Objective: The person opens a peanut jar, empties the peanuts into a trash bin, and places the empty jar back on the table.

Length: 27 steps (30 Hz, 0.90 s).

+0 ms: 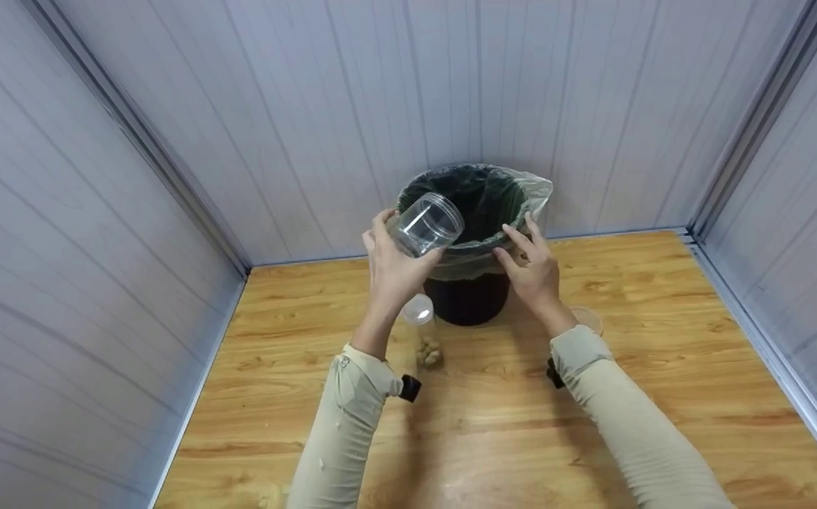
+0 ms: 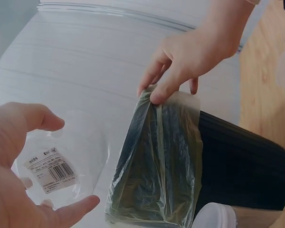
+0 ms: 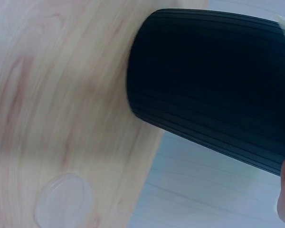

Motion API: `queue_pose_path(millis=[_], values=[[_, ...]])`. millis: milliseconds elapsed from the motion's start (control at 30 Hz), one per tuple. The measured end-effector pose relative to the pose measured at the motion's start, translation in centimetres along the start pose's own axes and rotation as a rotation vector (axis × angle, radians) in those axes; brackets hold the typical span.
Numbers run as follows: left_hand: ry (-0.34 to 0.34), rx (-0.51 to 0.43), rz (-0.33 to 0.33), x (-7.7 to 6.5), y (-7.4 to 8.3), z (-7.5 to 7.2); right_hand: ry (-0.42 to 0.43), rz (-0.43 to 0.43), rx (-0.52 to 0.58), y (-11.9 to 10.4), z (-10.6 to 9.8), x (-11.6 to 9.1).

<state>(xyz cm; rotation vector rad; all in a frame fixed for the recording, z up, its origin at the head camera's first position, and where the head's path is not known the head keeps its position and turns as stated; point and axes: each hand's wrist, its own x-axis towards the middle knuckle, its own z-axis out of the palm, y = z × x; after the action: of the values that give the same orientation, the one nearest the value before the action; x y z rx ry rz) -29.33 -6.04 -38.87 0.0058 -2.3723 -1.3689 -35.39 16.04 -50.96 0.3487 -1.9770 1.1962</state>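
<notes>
My left hand (image 1: pixel 398 268) grips a clear plastic jar (image 1: pixel 428 225), tilted with its open mouth toward the black trash bin (image 1: pixel 466 300). A printed barcode label (image 2: pixel 54 172) shows on the jar in the left wrist view, with the thumb and fingers around its sides. A pale see-through trash bag (image 2: pixel 156 156) lines the bin and folds down over its rim. At the rim's right side, my right hand (image 1: pixel 534 272) pinches the bag edge between thumb and fingers. Only a bit of that hand's finger enters the right wrist view, at the bin's top end.
A second clear jar (image 1: pixel 419 332), lidded and holding beige lumps, stands in front of the bin to the left. Behind my right wrist, a round clear lid (image 3: pixel 64 202) lies on the wood-look floor (image 1: pixel 507 438). White panel walls (image 1: pixel 352 106) enclose the back and sides.
</notes>
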Motion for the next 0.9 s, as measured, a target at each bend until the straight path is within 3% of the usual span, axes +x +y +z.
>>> queue_pose_path(millis=[167, 333, 633, 767, 900], values=[[-0.041, -0.088, -0.007, -1.1, -0.5, -0.5, -0.043, -0.017, -0.02, 0.3, -0.7, 0.1], [-0.105, -0.215, 0.047, -2.5, -1.3, -0.5, 0.001, -0.062, -0.003, 0.8, -1.3, -0.4], [-0.097, -0.385, 0.053, -4.1, -2.6, -0.1, 0.053, -0.067, 0.036, 1.1, -3.0, -1.3], [-0.09, -0.468, 0.055, -5.2, -3.4, 0.4, 0.075, -0.025, 0.102, 0.1, -4.0, -2.6], [-0.118, -0.491, 0.054, -7.7, -2.9, 0.5, 0.079, 0.052, 0.141, -3.2, -6.0, -4.7]])
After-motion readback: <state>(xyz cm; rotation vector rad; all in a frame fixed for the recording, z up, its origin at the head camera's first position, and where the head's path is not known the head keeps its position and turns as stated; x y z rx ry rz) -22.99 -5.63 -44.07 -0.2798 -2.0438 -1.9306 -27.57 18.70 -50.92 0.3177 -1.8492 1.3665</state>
